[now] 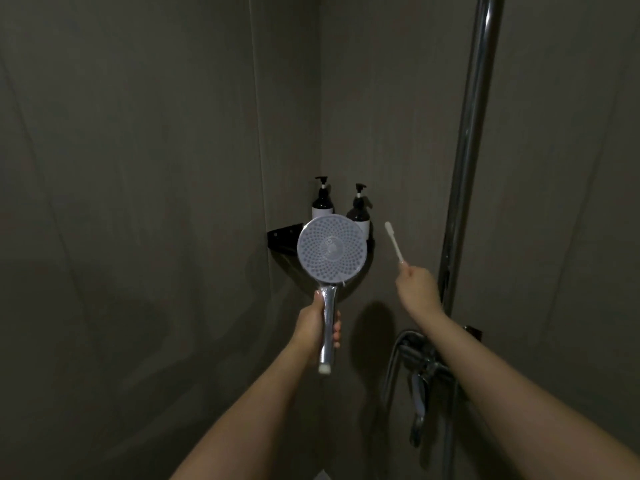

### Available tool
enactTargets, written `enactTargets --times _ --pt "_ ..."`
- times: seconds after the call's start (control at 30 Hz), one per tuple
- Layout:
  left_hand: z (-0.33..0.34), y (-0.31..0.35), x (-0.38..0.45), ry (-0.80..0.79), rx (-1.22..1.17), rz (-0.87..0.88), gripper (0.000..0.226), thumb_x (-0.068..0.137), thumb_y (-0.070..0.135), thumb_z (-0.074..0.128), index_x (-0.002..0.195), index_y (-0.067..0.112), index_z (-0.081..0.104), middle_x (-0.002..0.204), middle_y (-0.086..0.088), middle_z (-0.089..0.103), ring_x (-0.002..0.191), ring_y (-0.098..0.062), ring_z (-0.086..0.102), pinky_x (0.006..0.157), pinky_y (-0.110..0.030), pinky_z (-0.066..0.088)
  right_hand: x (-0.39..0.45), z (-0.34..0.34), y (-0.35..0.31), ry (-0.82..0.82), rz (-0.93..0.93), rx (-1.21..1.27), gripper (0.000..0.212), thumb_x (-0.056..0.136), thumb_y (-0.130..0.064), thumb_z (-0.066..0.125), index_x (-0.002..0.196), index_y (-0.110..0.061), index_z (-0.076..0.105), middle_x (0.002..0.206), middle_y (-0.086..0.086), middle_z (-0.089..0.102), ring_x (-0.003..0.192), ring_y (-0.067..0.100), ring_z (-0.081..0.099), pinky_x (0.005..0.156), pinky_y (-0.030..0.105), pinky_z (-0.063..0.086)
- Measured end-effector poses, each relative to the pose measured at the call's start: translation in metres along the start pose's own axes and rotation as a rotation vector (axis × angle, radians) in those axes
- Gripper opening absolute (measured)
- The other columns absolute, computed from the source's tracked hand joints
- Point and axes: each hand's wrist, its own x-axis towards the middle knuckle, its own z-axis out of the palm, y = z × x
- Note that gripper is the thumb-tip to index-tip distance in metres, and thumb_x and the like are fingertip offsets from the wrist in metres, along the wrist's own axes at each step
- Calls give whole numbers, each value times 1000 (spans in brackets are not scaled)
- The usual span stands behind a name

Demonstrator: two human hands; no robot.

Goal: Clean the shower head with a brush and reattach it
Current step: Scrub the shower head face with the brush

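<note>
Head view, left hand (313, 323) gripped the shower head (331, 249) handle, face up, right hand (417, 287) pinched a small white brush (394, 241) beside it, not touching.

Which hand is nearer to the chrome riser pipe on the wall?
Right. The right hand, holding the brush, is just beside the riser pipe; the left hand, gripping the shower head, is farther away.

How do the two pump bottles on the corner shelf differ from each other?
The left pump bottle stands higher in the picture than the right pump bottle. The left one's pale label shows above the shower head; the right one's label is mostly hidden behind it. Both are dark with black pumps, upright on the black corner shelf.
</note>
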Motion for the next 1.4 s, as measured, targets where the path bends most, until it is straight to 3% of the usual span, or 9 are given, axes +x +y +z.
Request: enactTargets --times 0.23,0.37,0.5,0.63,0.73,0.83,0.97,1.1,1.4 --pt "33 -38 -7 169 -1 171 21 90 27 58 78 10 55 59 -8 53 45 -16 51 46 -24 45 -42 31 29 -211 -44 145 29 91 -3 52 117 -6 64 101 8 59 85 13 54 78 23 44" --pt "46 -74 -13 212 -30 151 8 89 20 60 90 13 65 80 -10 68 71 -20 64 62 -30 53 -63 28 50 -267 66 333 13 84 -3 63 94 -9 69 77 -4 65 71 5 61 63 11 49" --pt "62 -104 -16 109 -351 -7 11 90 16 58 95 10 65 82 -12 69 70 -18 67 61 -27 54 -70 33 87 -230 233 434 24 79 -1 68 69 -23 67 73 0 70 73 15 68 69 28 55" --pt "69 -128 -8 89 -486 -82 9 90 12 57 94 7 63 85 -12 67 71 -19 67 76 -35 55 -71 37 120 -219 331 386 25 75 6 70 63 -15 62 61 -4 66 57 6 62 55 15 51" --pt "68 -137 1 80 -513 -116 6 87 2 59 87 7 62 77 -9 67 62 -14 68 63 -25 58 -68 41 138 -231 312 256 31 74 5 72 60 -20 58 49 -12 61 49 -7 58 54 8 46" --pt "64 -146 13 83 -516 -160 11 85 -2 58 82 9 60 63 -4 68 56 -12 67 57 -23 57 -63 45 147 -271 308 157 27 78 -4 71 61 -22 59 61 -10 60 59 -2 57 58 10 44" --pt "63 -155 31 83 -520 -213 16 85 -4 58 79 11 56 67 -4 69 61 -10 68 67 -25 56 -31 44 164 35 438 113 16 86 -21 65 74 -15 55 63 -9 52 60 1 50 53 16 38" --pt "67 -161 45 64 -541 -230 17 84 -4 58 82 12 55 83 -9 66 72 -13 68 90 -34 50 6 48 185 124 703 201 32 86 -39 61 90 -8 60 74 4 60 77 25 65 75 39 57" --pt "71 -159 54 28 -535 -244 16 85 -3 57 81 13 55 65 -1 72 64 -8 70 58 -20 57 26 68 192 158 811 150 41 91 -38 50 106 -2 61 102 15 67 91 28 64 83 39 55"
